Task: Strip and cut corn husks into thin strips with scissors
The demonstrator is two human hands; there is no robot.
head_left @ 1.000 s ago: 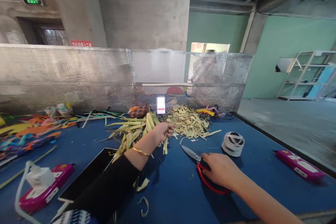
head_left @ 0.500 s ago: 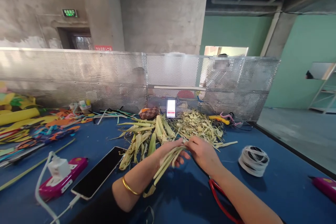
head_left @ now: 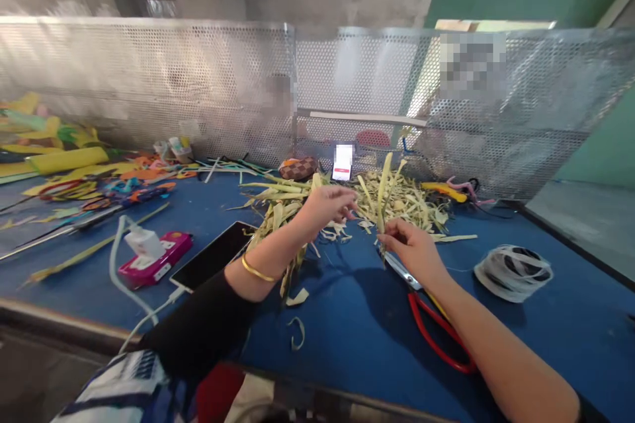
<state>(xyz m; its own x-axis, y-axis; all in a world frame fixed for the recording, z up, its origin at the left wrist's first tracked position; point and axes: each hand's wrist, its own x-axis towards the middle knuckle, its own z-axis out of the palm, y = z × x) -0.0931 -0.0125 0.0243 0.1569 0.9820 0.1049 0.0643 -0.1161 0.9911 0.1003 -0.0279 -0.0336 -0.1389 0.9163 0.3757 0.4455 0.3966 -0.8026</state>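
Observation:
My right hand (head_left: 407, 246) pinches a bunch of pale green-yellow corn husk strips (head_left: 383, 188) by the lower end, the strips standing up and fanning out above the fingers. My left hand (head_left: 328, 203), a gold bangle on its wrist, hovers to the left of the strips with fingers loosely stretched and nothing seen in them. Under my right hand lies a pair of scissors (head_left: 441, 334) with red handles, its blades pointing away from me. Behind both hands spreads a heap of shredded husk (head_left: 414, 201). Longer husk leaves (head_left: 278, 190) lie behind my left forearm, partly hidden by it.
A spool of white string (head_left: 513, 272) stands at right. On the left are a black-screened phone (head_left: 215, 256), a pink power strip (head_left: 171, 252) and coloured scraps (head_left: 124, 188). A lit phone (head_left: 342, 164) leans on a perforated metal screen (head_left: 223, 99); people are behind it.
My hands have come apart. The husk bunch, earlier lying across my left hand, now stands upright in my right hand. The view has tipped downward.

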